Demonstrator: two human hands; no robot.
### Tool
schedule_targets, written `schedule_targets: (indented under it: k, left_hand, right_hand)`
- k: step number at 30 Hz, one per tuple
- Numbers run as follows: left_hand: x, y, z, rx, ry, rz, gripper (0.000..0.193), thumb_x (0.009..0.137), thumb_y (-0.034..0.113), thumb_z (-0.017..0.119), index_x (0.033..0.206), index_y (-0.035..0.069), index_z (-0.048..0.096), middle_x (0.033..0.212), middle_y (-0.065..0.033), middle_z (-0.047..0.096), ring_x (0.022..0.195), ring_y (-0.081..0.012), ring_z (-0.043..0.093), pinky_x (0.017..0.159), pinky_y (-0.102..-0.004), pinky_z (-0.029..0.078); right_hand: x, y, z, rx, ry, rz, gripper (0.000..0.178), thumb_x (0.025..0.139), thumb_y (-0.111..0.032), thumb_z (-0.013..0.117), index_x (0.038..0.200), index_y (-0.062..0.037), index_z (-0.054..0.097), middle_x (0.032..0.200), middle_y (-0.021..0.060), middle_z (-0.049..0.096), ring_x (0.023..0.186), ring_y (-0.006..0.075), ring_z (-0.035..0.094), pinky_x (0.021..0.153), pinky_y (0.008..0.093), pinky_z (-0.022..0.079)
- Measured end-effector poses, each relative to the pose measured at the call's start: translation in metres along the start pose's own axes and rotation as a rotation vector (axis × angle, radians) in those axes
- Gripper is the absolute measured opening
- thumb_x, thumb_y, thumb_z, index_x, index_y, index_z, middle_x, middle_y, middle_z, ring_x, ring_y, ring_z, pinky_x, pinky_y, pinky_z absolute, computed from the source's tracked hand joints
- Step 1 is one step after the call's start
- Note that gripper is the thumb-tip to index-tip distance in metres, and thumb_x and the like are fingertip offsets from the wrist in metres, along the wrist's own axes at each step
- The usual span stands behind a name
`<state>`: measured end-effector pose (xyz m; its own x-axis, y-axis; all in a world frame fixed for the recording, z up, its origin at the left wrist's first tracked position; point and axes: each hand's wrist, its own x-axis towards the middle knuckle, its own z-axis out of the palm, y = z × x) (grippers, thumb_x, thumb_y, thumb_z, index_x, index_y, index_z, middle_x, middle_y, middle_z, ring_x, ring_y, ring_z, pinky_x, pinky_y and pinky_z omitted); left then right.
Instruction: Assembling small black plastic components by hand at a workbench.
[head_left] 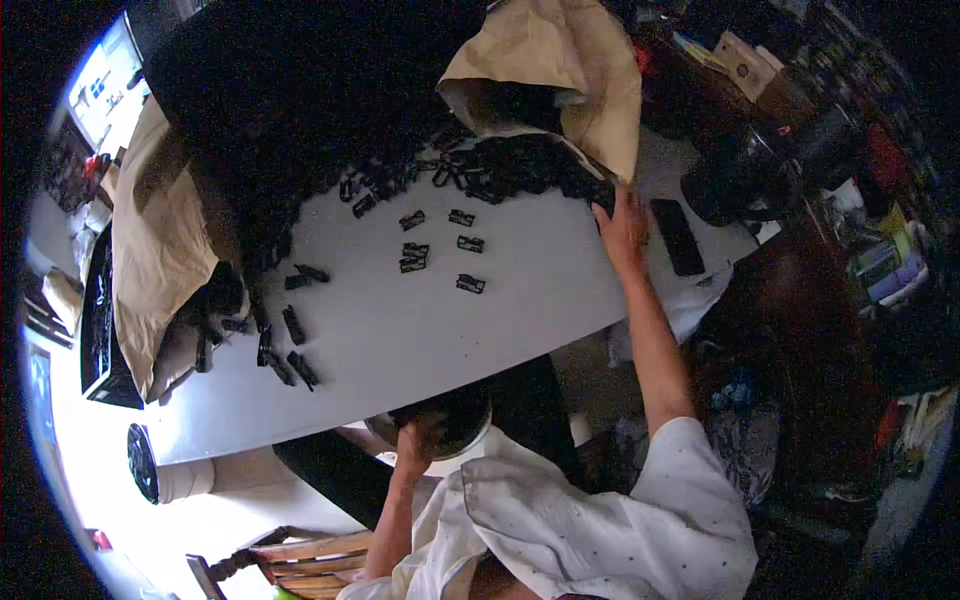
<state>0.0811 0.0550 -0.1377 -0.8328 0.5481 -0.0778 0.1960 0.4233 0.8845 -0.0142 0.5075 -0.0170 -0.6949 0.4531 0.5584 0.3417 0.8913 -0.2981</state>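
Observation:
My right hand (pixel 625 235) reaches over the table's right side, its thumb apart from the fingers. The fingertips meet the lower corner of a brown paper bag (pixel 610 95); whether they touch it I cannot tell. Beside it spreads a heap of small black plastic parts (pixel 500 165). My left hand (pixel 418 440) is down at a round metal bowl (pixel 487 425) below the table's near edge, with dark contents. Its fingers are blurred and lost in shadow. Several small black clip-like pieces (pixel 470 284) lie in loose columns mid-table.
The white table (pixel 400 350) has more black parts (pixel 292 325) at its left. A second brown paper bag (pixel 165 240) stands there by a black box (pixel 100 320). A black phone (pixel 678 237) lies at the right. Below are a white bucket (pixel 185 478) and a wooden chair (pixel 315 560).

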Motion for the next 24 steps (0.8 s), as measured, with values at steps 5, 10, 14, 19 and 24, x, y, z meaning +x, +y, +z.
schedule_targets:
  k: [5,10,14,19,24]
  left_hand:
    - [0.004,0.03,0.003,-0.105,-0.055,-0.073,0.029,0.072,-0.001,0.059,0.1,0.003,0.063,0.097,-0.0162,0.063,0.087,-0.0242,0.063,0.073,-0.0323,0.049]
    - [0.018,0.087,-0.005,0.03,-0.188,-0.016,0.027,0.074,-0.001,0.059,0.1,0.004,0.063,0.097,-0.014,0.064,0.086,-0.0249,0.063,0.072,-0.0318,0.05]
    - [0.021,0.093,0.004,0.007,-0.187,0.088,0.026,0.074,0.0,0.059,0.099,0.004,0.063,0.097,-0.0144,0.063,0.086,-0.0277,0.062,0.073,-0.0321,0.05]
    - [0.016,0.094,0.001,-0.015,-0.183,0.106,0.022,0.075,0.002,0.059,0.096,0.003,0.063,0.098,-0.0148,0.062,0.086,-0.0307,0.061,0.073,-0.0325,0.049]
    - [0.009,0.073,0.007,-0.131,-0.174,-0.007,0.02,0.075,0.003,0.059,0.095,0.004,0.063,0.095,-0.0156,0.062,0.086,-0.0312,0.061,0.071,-0.0355,0.049]
  right_hand:
    - [-0.021,-0.014,0.01,0.105,0.038,-0.088,0.044,0.078,-0.021,0.063,0.115,-0.0049,0.047,0.1,0.0194,0.052,0.094,0.0377,0.049,0.078,0.046,0.039]
    - [-0.038,-0.053,-0.001,0.235,-0.08,-0.255,0.042,0.075,-0.018,0.065,0.114,-0.0079,0.05,0.092,0.0166,0.053,0.087,0.0353,0.05,0.075,0.0436,0.039]
    - [-0.038,-0.073,-0.004,0.275,-0.11,-0.297,0.039,0.074,-0.017,0.065,0.11,-0.0086,0.054,0.092,0.0146,0.053,0.086,0.0329,0.05,0.075,0.0419,0.039]
    - [-0.024,-0.063,0.014,0.488,-0.007,-0.273,0.024,0.07,-0.014,0.068,0.092,-0.0045,0.062,0.093,0.0105,0.054,0.088,0.0285,0.051,0.078,0.0367,0.04]
    - [-0.008,-0.057,0.016,0.515,-0.053,-0.236,0.026,0.064,-0.01,0.072,0.085,-0.002,0.059,0.085,0.0107,0.055,0.083,0.0287,0.053,0.074,0.0376,0.042]
